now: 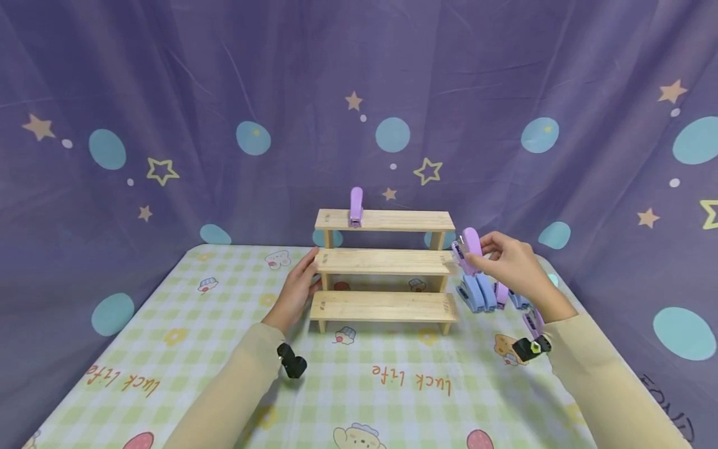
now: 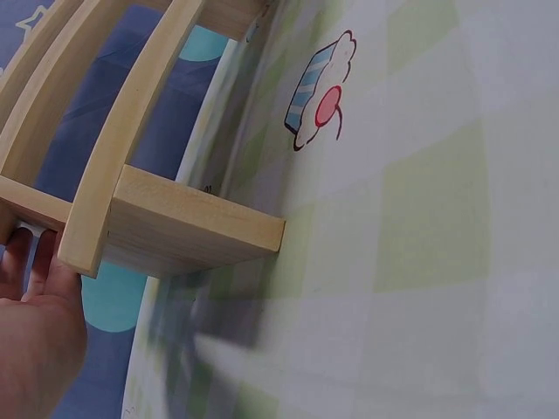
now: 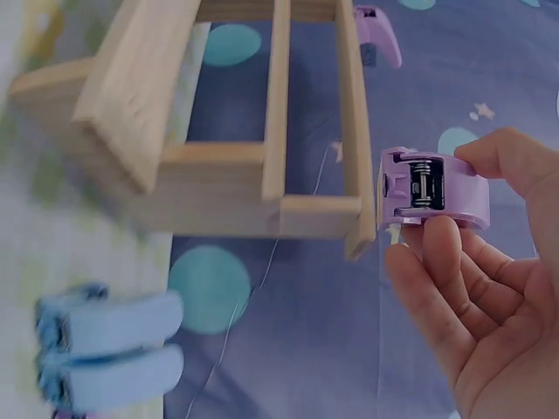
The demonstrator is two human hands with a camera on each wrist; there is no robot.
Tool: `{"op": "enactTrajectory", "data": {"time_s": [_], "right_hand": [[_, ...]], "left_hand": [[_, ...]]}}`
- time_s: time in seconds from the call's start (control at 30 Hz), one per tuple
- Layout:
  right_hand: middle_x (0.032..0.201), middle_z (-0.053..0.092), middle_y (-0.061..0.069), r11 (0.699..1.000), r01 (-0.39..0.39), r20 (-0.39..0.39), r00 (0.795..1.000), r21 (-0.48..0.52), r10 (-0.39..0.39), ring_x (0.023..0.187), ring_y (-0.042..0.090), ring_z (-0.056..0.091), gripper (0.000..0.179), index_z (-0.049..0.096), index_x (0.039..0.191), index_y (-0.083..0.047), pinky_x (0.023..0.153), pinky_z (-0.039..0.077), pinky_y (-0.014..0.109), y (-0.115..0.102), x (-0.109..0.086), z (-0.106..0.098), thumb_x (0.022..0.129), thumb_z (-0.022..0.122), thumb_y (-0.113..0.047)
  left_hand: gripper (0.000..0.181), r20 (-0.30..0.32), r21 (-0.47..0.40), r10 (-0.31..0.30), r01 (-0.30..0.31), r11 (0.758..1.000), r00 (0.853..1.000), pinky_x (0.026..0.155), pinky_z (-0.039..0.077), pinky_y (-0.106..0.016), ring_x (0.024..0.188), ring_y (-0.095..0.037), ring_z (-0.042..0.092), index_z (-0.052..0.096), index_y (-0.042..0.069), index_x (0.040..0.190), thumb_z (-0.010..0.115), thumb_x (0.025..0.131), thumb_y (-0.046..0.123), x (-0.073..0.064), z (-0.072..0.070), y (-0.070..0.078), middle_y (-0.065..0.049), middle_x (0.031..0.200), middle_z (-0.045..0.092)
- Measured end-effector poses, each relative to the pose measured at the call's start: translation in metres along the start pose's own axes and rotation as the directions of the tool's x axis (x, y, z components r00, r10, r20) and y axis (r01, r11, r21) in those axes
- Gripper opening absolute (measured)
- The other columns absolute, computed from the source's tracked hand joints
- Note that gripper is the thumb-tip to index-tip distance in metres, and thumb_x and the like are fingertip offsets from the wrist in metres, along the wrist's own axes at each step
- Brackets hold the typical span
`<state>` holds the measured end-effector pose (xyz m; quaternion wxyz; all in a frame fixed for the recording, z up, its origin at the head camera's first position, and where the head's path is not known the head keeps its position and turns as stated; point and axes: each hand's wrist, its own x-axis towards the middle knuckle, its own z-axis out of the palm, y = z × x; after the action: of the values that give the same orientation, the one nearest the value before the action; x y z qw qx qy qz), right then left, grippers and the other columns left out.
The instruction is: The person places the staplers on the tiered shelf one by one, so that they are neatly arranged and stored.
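Observation:
A three-tier wooden shelf (image 1: 387,262) stands on the table. My left hand (image 1: 296,290) holds its left end by the middle tier, fingertips against the wood in the left wrist view. Beyond the shelf's right end, my right hand (image 1: 513,262) pinches a purple stapler (image 3: 463,192) between thumb and fingers. This stapler is raised, near the middle tier in the head view. Another purple stapler (image 1: 356,206) sits left of centre on the top tier. Two blue staplers (image 1: 477,293) stand side by side to the right of the shelf, below my right hand.
More staplers lie under my right forearm: a purple stapler (image 1: 501,294), a partly hidden blue stapler (image 1: 518,300) and a purple stapler (image 1: 533,322) near the wrist. A checked cloth (image 1: 314,399) covers the table. Close behind the shelf hangs a purple curtain (image 1: 303,168).

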<state>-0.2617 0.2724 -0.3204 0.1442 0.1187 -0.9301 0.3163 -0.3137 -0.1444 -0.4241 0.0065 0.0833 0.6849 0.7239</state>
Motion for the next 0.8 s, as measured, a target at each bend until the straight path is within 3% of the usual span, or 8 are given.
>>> {"op": "enactTrajectory", "data": {"time_s": [0.37, 0.8], "right_hand": [[0.099, 0.070, 0.005, 0.995, -0.002, 0.019, 1.000, 0.098, 0.000, 0.084, 0.020, 0.065, 0.049, 0.064, 0.108, -0.011, 0.069, 0.052, 0.037, -0.029, 0.037, 0.018, 0.089, 0.070, -0.055], [0.099, 0.068, 0.007, 0.986, -0.003, 0.009, 1.000, 0.166, 0.001, 0.089, 0.022, 0.063, 0.046, 0.063, 0.106, -0.009, 0.073, 0.053, 0.039, -0.066, 0.080, 0.037, 0.089, 0.072, -0.050]], "left_hand": [[0.051, 0.003, -0.016, 0.006, -0.006, 1.000, 1.000, 0.117, 0.032, -0.045, 0.142, -0.027, 0.033, 0.028, 0.023, 0.160, 0.039, 0.111, 0.027, -0.001, 0.000, 0.002, -0.007, 0.162, 0.027], [0.050, -0.007, -0.030, 0.007, -0.008, 1.000, 1.000, 0.116, 0.033, -0.046, 0.142, -0.028, 0.033, 0.029, 0.020, 0.160, 0.038, 0.111, 0.024, 0.001, 0.001, 0.000, -0.008, 0.162, 0.027]]}}
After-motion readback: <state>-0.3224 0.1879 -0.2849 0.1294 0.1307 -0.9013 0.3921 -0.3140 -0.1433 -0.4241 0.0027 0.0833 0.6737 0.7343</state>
